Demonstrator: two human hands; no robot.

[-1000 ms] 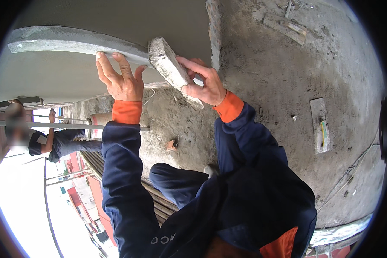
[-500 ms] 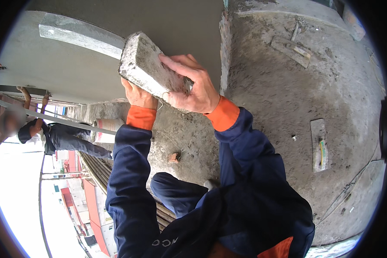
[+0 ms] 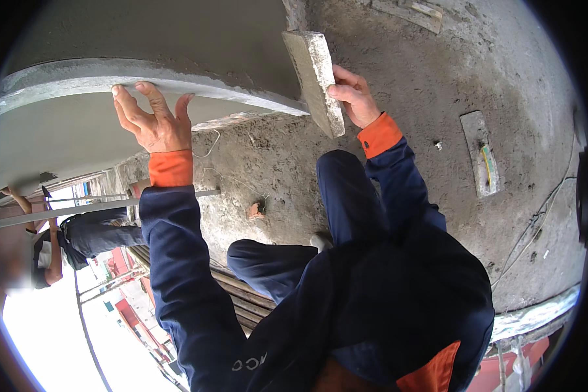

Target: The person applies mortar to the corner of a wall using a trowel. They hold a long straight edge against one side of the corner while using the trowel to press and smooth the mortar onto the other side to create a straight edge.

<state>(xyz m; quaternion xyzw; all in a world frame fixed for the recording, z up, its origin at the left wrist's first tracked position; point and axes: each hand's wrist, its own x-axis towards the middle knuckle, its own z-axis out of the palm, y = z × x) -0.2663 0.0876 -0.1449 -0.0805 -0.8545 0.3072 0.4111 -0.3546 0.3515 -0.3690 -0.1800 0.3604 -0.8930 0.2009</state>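
Observation:
My left hand (image 3: 157, 127) has its fingers spread, with the fingertips against the lower edge of a long pale grey straightedge (image 3: 241, 93). That bar lies along the smooth grey plastered wall (image 3: 176, 32) and looks bent by the lens. In my right hand (image 3: 358, 98) is a rough grey concrete block (image 3: 317, 81), pinched at its right side between thumb and fingers. The block stands on end, tilted, at the right end of the straightedge. Whether the block and bar touch there cannot be made out.
On the rough floor at the right lies a trowel (image 3: 482, 157) with a yellow-green handle. Another flat float (image 3: 418, 13) is at the top. A broken brick piece (image 3: 256, 210) lies near my knees. At the left, a person (image 3: 91, 235) works at the wall, beside a long pole (image 3: 98, 210).
The block has moved right, from both hands to my right hand alone, and turned more upright. My left hand has let go of it and moved left to the straightedge.

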